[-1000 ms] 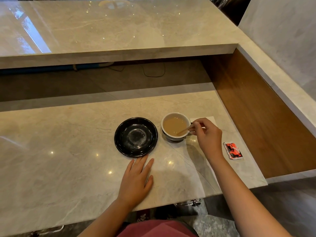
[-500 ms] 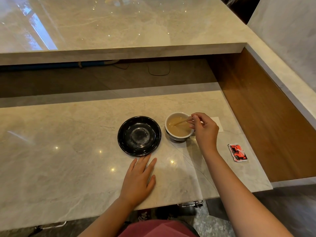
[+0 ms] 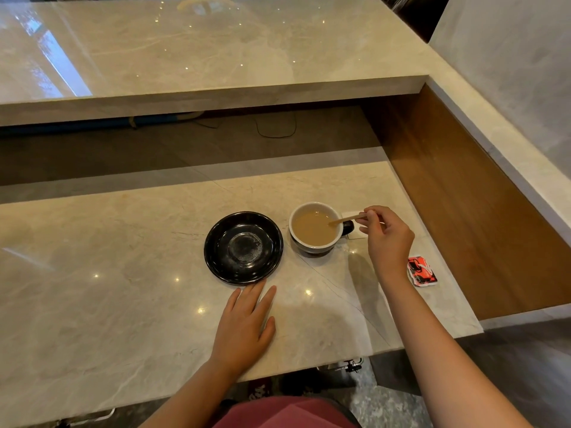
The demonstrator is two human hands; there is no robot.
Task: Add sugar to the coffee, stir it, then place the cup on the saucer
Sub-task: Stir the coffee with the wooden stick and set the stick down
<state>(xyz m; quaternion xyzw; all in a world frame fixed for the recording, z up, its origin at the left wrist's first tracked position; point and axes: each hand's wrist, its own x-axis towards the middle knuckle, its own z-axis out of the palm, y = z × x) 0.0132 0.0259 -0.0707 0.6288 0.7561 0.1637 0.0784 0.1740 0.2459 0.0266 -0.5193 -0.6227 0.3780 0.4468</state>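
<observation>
The left hand (image 3: pixel 245 327) is lying flat, palm down, fingers together and pointing forward, forearm reaching in from below. The right hand (image 3: pixel 387 239) is hovering raised, thumb and fingertips pinching, forearm angling in from lower right.

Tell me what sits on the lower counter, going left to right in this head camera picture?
Black saucer → cup of coffee → wooden stirrer → right hand pinching the stirrer → red sugar packet.

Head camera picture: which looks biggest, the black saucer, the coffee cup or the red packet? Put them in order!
1. Black saucer, biggest.
2. Coffee cup, a bit narrower.
3. Red packet, clearly smallest.
All three lie about equally far away, so this order looks safe.
</observation>
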